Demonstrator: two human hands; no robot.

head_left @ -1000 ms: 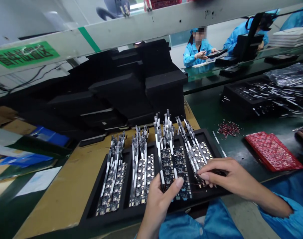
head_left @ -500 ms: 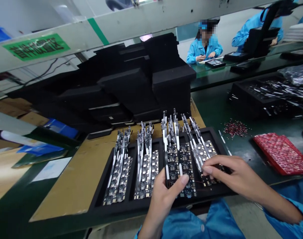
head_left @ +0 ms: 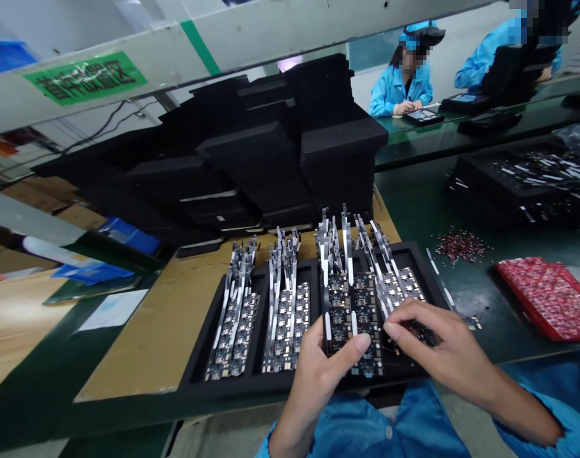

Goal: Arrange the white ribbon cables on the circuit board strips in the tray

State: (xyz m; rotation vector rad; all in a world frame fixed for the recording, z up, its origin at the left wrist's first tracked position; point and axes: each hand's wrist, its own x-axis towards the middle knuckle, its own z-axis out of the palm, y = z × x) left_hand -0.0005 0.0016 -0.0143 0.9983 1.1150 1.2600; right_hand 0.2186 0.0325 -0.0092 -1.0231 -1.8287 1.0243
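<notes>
A black foam tray (head_left: 208,343) lies in front of me with several rows of small circuit boards, each with white flex strips standing up. My left hand (head_left: 321,369) grips a stack of dark circuit boards (head_left: 352,318) in the third row, thumb laid across its lower edge. My right hand (head_left: 437,346) rests palm down over the rightmost row of boards (head_left: 399,286), fingertips touching them near the held stack.
Stacked black foam trays (head_left: 252,159) stand behind the tray. A brown cardboard sheet (head_left: 147,337) lies beneath it. To the right are a red bag (head_left: 542,296), a scatter of tiny red parts (head_left: 462,245) and another loaded tray (head_left: 523,178). People in blue coats sit across the bench.
The view has shifted, so the tray sits further right in the picture. My right hand has slid a little closer to the left hand over the rightmost boards. My left hand keeps its grip.
</notes>
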